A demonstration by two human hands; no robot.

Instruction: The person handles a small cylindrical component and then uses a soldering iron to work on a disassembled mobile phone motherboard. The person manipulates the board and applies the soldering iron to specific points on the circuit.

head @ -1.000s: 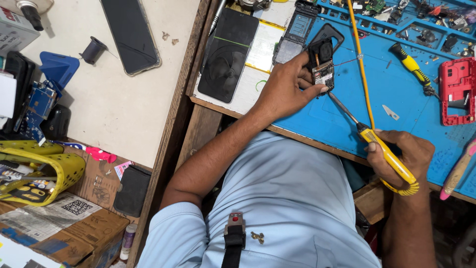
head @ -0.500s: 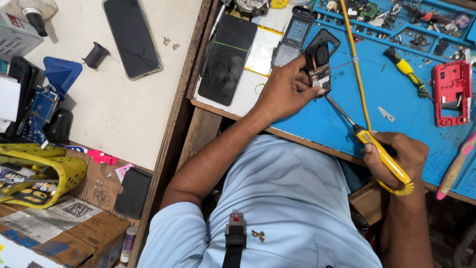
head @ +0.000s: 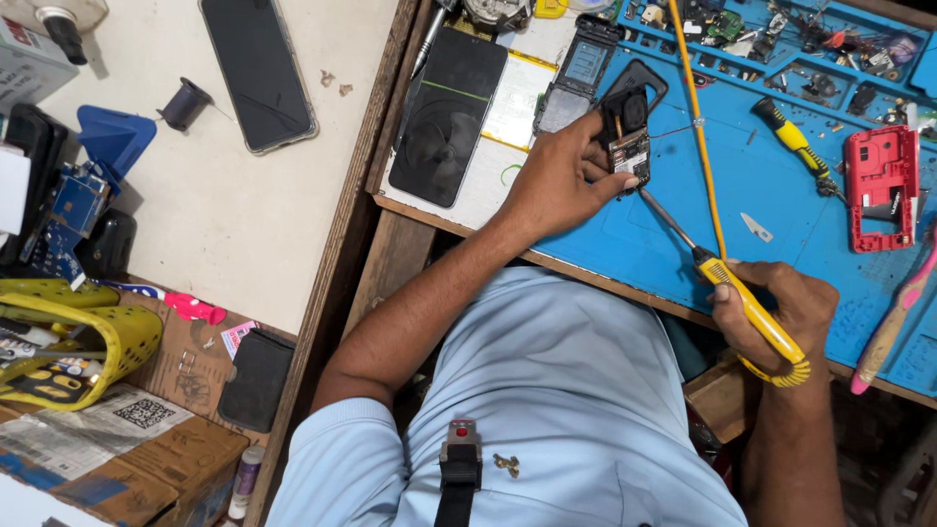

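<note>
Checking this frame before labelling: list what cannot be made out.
- Head view: where the screwdriver tip meets the phone board, too small and hidden by the left hand.
- Parts in the tray: too small.
- Pink tool: cut off by the right edge.

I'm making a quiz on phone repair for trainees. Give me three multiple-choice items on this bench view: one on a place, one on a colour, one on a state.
1. Where does the red phone housing lie?
A. on the blue work mat
B. on the white table
C. in the yellow basket

2. What colour is the handle of the tool in the right hand?
A. green
B. yellow
C. white

3. What is the left hand doing with the small opened phone?
A. hovering above it
B. gripping it
C. pointing away from it

Key: 1 A, it rests on the mat's right part. 2 B, the gripped handle is yellow. 3 B, the fingers wrap the phone's edges.
</note>
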